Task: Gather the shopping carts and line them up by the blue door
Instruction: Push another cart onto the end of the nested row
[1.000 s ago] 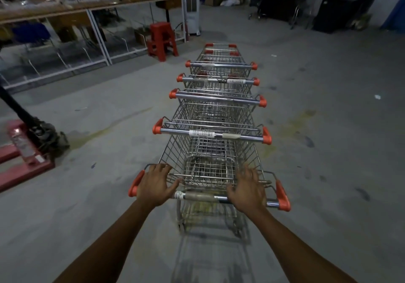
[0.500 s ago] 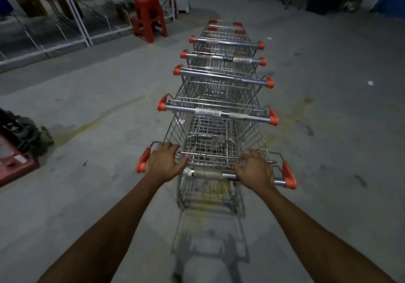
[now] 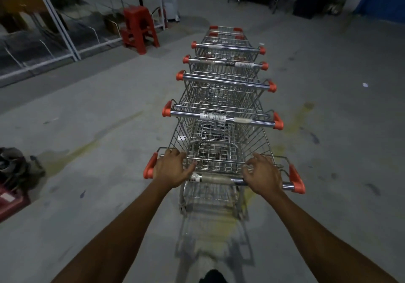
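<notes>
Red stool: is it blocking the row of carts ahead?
No, the red stool stands off to the left of the row of carts, beside the shelving.
</notes>
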Demonstrator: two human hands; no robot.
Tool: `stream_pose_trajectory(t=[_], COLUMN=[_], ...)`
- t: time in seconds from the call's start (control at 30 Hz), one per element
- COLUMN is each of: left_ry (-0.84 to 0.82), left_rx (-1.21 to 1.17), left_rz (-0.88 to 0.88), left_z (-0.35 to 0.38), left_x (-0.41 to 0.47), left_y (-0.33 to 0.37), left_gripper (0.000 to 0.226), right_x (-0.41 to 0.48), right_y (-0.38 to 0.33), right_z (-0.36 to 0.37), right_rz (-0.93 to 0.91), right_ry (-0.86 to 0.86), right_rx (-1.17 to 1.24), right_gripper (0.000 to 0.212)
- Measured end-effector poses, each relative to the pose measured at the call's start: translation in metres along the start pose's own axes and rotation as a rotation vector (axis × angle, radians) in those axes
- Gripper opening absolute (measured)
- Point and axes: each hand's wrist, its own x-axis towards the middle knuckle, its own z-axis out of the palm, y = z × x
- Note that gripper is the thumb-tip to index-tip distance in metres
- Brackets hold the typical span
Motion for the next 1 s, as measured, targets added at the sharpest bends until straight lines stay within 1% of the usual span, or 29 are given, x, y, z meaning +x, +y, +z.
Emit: stream_pose_trajectory(t=[0.1, 0.2, 0.4, 0.53, 0.7, 0.83, 0.93, 1.0], left_ry=[-0.026, -0.048, -0.097, -0.148, -0.203, -0.202, -0.189, -0.184], left_rx=[-0.002, -0.011, -0.007, -0.018, -0.087, -0.098, -0.092, -0.079], left_rz=[0.011, 0.022, 0.041, 0.090, 0.177, 0.211, 0.212, 0.216], left_z=[-0.004, -0.004, -0.015, -0.026, -0.044, -0.050, -0.053, -0.052], left_x=[0.033, 0.072, 0.156, 0.207, 0.280, 0.338, 0.386, 0.420], left_y=[-0.020, -0.042, -0.091, -0.122, -0.174, -0.210, -0.238, -0.258], left_gripper=[0.076, 0.077, 0.089, 0.081, 0.072, 0.071, 0.069, 0.073], right_x=[0.031, 0.068, 0.152, 0.201, 0.272, 0.328, 0.373, 0.403], right_y=[-0.016, -0.032, -0.073, -0.100, -0.144, -0.179, -0.203, -0.219], right_z=[0.005, 0.011, 0.016, 0.017, 0.024, 0.031, 0.040, 0.045], right_rz=[-0.005, 0.006, 0.036, 0.032, 0.031, 0.064, 0.075, 0.082], right_ry=[0.028, 0.049, 0.050, 0.007, 0.013, 0.016, 0.033, 0.044], right_rx=[0.003, -0.004, 0.003, 0.000, 0.030, 0.003, -0.016, -0.033], right_gripper=[0.063, 0.053, 0.045, 0.039, 0.025, 0.024, 0.026, 0.029])
